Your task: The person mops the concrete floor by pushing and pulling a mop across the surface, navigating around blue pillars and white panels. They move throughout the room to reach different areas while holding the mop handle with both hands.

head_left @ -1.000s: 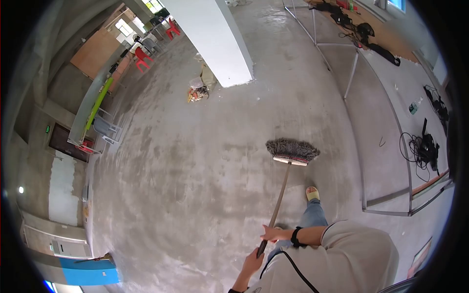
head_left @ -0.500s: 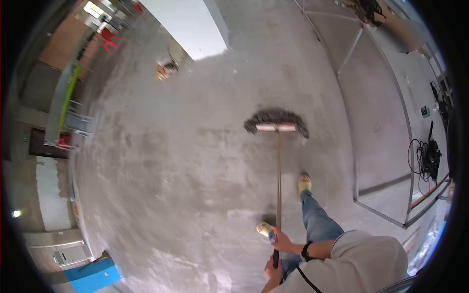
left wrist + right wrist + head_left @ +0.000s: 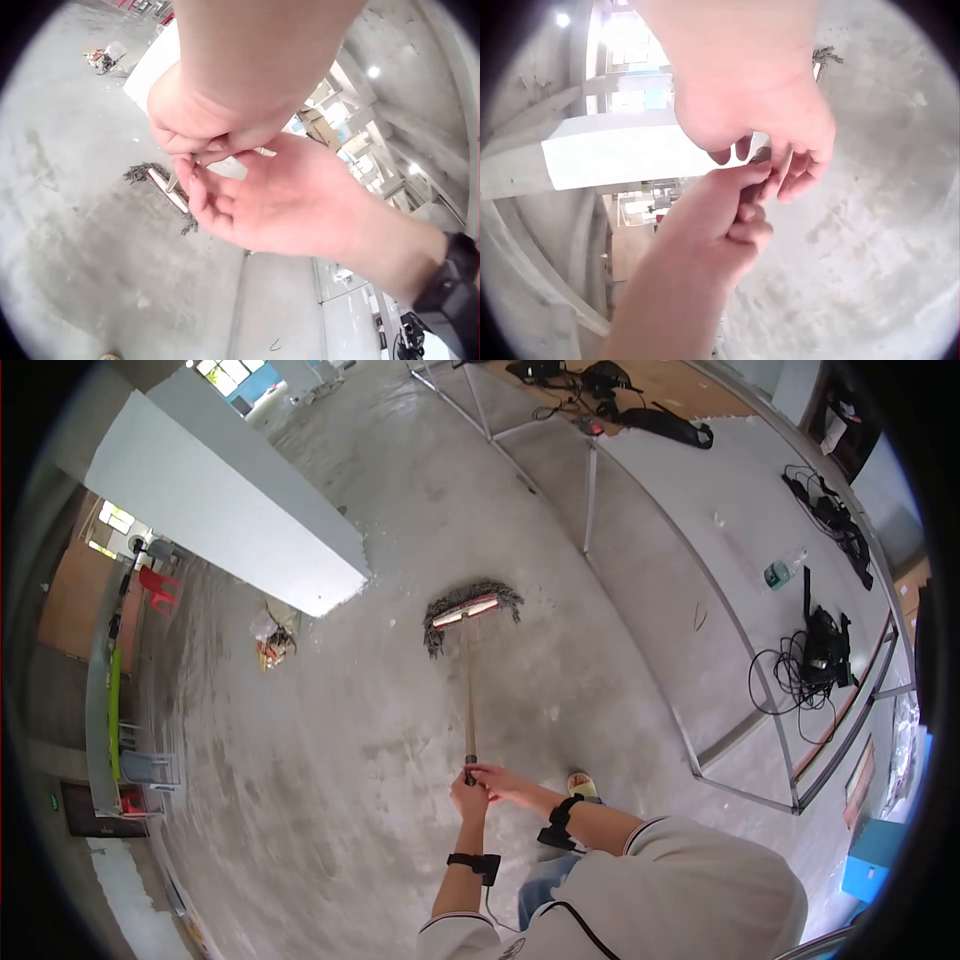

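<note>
A mop with a grey string head (image 3: 472,607) and a pale head bar lies out in front on the concrete floor, its long handle (image 3: 470,700) running back toward me. My left hand (image 3: 468,798) grips the dark handle end; in the right wrist view the left thumb and fingers (image 3: 731,214) wrap it. Up against it, my right hand (image 3: 502,782) has bent fingers at the handle, with its palm (image 3: 300,199) bare in the left wrist view. Both wrists wear black straps. One sandalled foot (image 3: 582,786) shows beyond the right forearm.
On the right, a metal frame (image 3: 695,745) borders a white tabletop (image 3: 720,520) with black cabled gear (image 3: 825,655) and a bottle (image 3: 778,574). A white pillar (image 3: 250,520) stands ahead left, a litter pile (image 3: 272,640) near its base. Chairs (image 3: 150,768) line the far left.
The head view has turned to the right, and the mop head now appears farther left, near the pillar's right side. Both hands have come together at the handle end, arms stretched farther forward.
</note>
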Motion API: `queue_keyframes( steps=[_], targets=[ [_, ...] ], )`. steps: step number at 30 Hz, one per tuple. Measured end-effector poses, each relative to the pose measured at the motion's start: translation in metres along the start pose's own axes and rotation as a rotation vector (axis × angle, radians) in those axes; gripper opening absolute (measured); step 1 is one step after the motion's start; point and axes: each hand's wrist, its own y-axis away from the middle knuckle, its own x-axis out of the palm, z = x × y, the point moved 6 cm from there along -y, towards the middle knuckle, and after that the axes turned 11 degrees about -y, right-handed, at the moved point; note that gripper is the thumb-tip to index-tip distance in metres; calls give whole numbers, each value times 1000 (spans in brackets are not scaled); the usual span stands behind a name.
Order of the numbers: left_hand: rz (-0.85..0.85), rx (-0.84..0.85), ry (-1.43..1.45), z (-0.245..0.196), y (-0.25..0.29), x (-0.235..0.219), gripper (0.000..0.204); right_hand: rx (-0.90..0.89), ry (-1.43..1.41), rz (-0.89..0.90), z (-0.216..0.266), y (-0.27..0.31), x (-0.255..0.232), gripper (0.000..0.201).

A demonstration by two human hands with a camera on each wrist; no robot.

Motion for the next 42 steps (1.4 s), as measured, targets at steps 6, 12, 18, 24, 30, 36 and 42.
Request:
queue_keyframes(
  steps=[6, 12, 18, 24, 30, 36, 42],
  targets=[
    [-105, 63, -8, -29, -69, 1, 20, -323, -165, -69, 48, -58, -4, 56],
    [-94, 28, -56, -28, -130, -62, 23, -21, -42, -118, 94, -141, 50, 65],
    [-98, 16, 137, -43, -212, -75, 24, -283, -141, -298, 135, -238, 35, 51],
    [-29, 98, 201, -94, -266, -55, 22, -284, -97, -310, 215, -253, 13, 25],
    [44, 64, 299, -148, -339, 0, 27, -307, 157, -408, 292, -294, -46, 28],
    [-66, 41, 620, -207, -443, 68, 28, -357, 659, -518, 409, -349, -94, 46],
    [637, -225, 509, -303, -511, 118, 45, -237, 830, -420, 508, -399, -178, 62]
  ],
)
